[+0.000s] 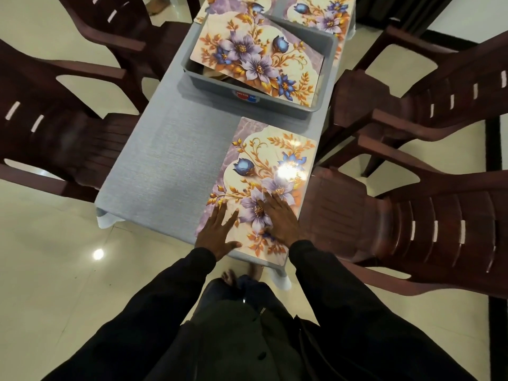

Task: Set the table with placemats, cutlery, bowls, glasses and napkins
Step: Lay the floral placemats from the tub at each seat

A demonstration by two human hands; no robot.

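A floral placemat [264, 166] lies flat at the near right corner of the grey table [170, 160]. My left hand [218, 232] and my right hand [280, 218] both press flat on its near end, fingers straight. Another floral placemat [255, 56] rests tilted across the top of a grey plastic tub [275, 101] in the middle of the table, hiding most of what is inside. Two more placemats lie at the far end, one at the far right [321, 12] and one at the far left [211, 4].
Dark brown plastic chairs stand close around the table: two on the left [55, 138] and two on the right [412, 210]. The floor is glossy cream tile. My feet show under the near table edge.
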